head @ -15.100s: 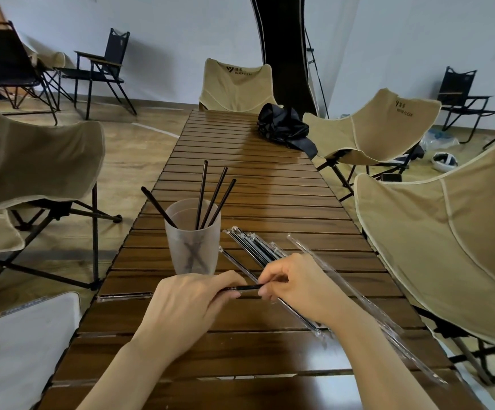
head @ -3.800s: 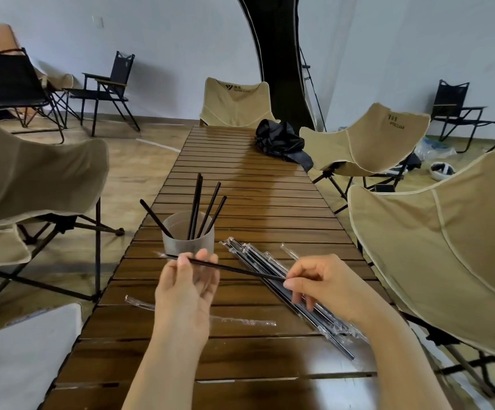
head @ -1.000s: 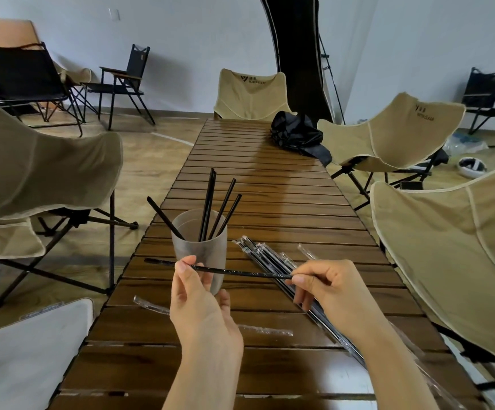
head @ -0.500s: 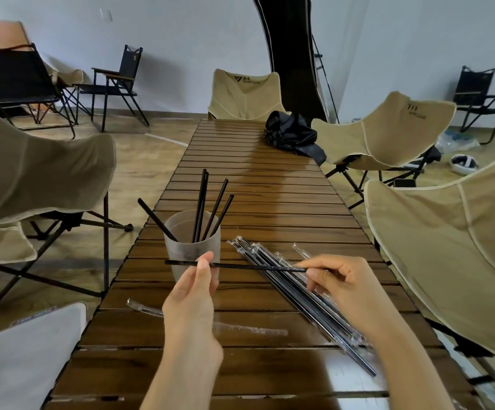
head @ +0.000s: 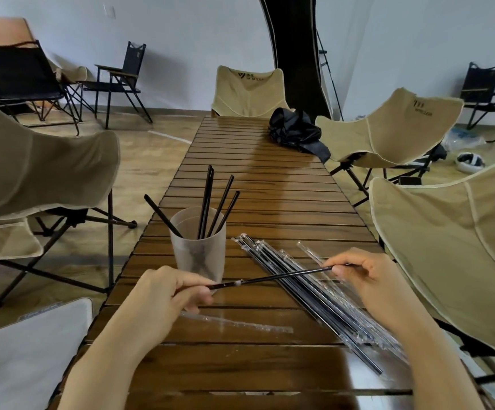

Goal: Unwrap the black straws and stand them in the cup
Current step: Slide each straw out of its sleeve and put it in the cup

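Slatted brown wood makes up the long surface (head: pixel 269 187), with tan folding chairs (head: pixel 249 90) at its far end and along both sides, and black chairs (head: pixel 122 78) by the white wall behind. A crumpled black bag (head: pixel 296 131) lies on the far right part of the surface. Near the person stands a frosted cup (head: pixel 198 253) with five black straws (head: pixel 219 207) in it: one leans left, two stand close together, and two lean right. In front of the cup, a single straw (head: pixel 281 276) is held almost level between both hands, above the surface. The left hand (head: pixel 163 297) pinches its left end between thumb and curled fingers, and a small pale bunch of wrapper sits on the straw just beside those fingertips. The right hand (head: pixel 367 276) pinches the other end, fingers curled, with a short tip poking out past them. Under the held straw, a bundle (head: pixel 329 309) of straws in clear wrappers lies diagonally, running from beside the cup to the near right edge. One empty clear wrapper (head: pixel 240 322) lies flat near the left hand, between the two forearms.
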A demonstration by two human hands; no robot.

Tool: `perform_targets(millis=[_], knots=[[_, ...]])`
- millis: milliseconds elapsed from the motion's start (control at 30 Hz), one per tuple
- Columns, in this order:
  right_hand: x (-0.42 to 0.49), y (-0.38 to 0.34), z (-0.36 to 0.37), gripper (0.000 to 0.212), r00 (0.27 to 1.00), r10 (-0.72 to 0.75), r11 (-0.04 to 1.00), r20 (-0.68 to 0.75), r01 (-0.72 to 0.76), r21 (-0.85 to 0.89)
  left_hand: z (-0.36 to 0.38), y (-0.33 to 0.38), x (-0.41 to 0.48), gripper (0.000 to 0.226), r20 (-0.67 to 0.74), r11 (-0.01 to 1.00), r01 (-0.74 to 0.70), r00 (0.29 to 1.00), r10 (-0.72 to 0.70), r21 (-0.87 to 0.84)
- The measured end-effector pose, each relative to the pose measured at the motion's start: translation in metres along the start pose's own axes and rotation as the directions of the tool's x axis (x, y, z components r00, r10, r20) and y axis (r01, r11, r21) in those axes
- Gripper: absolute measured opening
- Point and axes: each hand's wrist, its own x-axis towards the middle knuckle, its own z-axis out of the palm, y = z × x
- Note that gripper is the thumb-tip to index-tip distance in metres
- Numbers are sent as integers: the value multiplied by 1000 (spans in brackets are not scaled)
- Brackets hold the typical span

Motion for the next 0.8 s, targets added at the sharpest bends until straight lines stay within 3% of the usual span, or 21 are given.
perform_targets(millis=[133, 333, 567, 800], knots=[[-1, 1, -4, 29, 1000, 4, 1000, -13, -4, -3, -6, -8, 0, 18, -39, 994, -70, 996, 74, 87], [0, 1, 1, 28, 999, 11, 1000, 38, -11, -4, -2, -2, 2, 10, 27, 992, -128, 992, 127, 18], [1, 4, 1, 28, 999, 24, 1000, 29, -24, -13, 0, -3, 2, 5, 60, 994, -98, 993, 101, -57], [0, 6, 0, 27, 999, 37, 999, 32, -36, -24, 0, -5, 5, 10, -23, 990, -62, 998, 60, -126]])
